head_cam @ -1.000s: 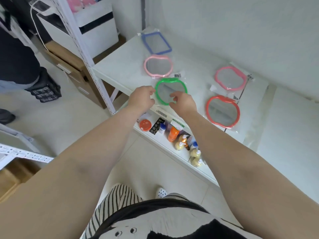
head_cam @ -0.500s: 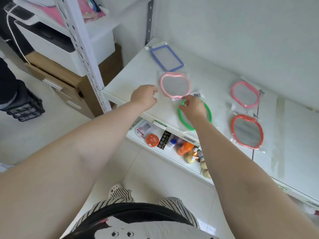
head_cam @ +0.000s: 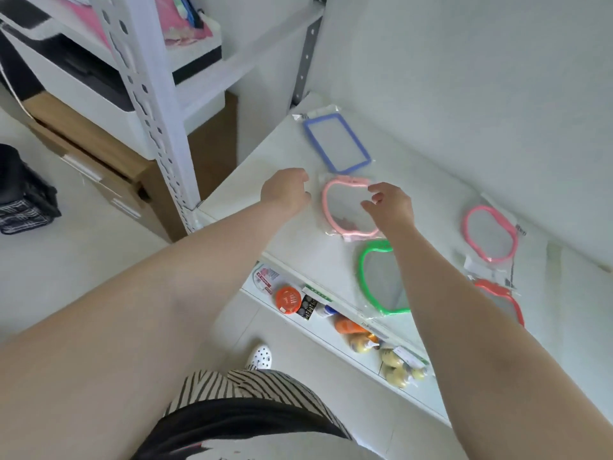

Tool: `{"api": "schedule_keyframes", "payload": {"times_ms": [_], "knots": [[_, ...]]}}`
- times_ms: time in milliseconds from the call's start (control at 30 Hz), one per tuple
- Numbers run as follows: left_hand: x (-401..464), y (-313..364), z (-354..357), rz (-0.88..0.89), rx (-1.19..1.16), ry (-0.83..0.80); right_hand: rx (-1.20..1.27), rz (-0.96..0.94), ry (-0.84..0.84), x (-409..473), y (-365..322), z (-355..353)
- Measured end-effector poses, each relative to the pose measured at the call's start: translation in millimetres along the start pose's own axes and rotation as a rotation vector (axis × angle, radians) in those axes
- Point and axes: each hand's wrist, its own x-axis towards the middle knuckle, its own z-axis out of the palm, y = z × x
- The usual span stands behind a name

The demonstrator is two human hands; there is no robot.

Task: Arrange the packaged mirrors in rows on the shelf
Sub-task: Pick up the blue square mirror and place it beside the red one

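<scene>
Several bagged mirrors lie flat on the white shelf (head_cam: 252, 180). At the back is a blue rectangular mirror (head_cam: 336, 142). In front of it lie a light pink apple-shaped mirror (head_cam: 341, 210) and then a green mirror (head_cam: 378, 277), near the front edge. To the right lie a pink mirror (head_cam: 489, 234) and a red mirror (head_cam: 504, 298), partly hidden by my right arm. My left hand (head_cam: 285, 194) is curled at the left edge of the light pink mirror's bag, fingertips hidden. My right hand (head_cam: 389, 205) hovers over that mirror's right side with fingers apart.
The wall rises just behind the shelf. A white perforated upright (head_cam: 149, 104) stands at the shelf's left corner, with a printer and a cardboard box (head_cam: 99, 151) beyond it. The lower shelf holds an orange-lidded tub (head_cam: 288, 299) and small bottles (head_cam: 351, 327).
My right hand has left the green mirror and moved back over the light pink one. My left hand has shifted to that mirror's left edge. The view has moved closer.
</scene>
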Motion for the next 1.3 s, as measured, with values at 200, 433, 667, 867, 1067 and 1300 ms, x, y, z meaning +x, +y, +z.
{"api": "schedule_keyframes", "payload": {"times_ms": [200,433,667,867,1067,1300], "knots": [[53.5,2.0,7.7,-0.062,-0.114,0.045,-0.055,-0.019,-0.008,65.0,-4.6,5.3],[105.2,19.4,35.9,-0.054,-0.110,0.052,-0.087,-0.012,-0.012,122.1,-7.3,13.5],[126.3,21.6,69.4,-0.131,0.043,0.127,-0.181,0.067,-0.161,149.4,-4.2,36.6],[134.0,24.8,71.6,-0.162,-0.177,0.131,0.002,0.088,-0.028,155.9,-4.4,42.2],[145.9,26.4,45.5,-0.326,-0.744,0.082,0.255,0.156,0.022,150.3,-22.0,41.1],[137.5,30.3,16.6,-0.388,-1.140,0.036,0.578,0.257,0.063,133.6,-41.9,26.4]]}}
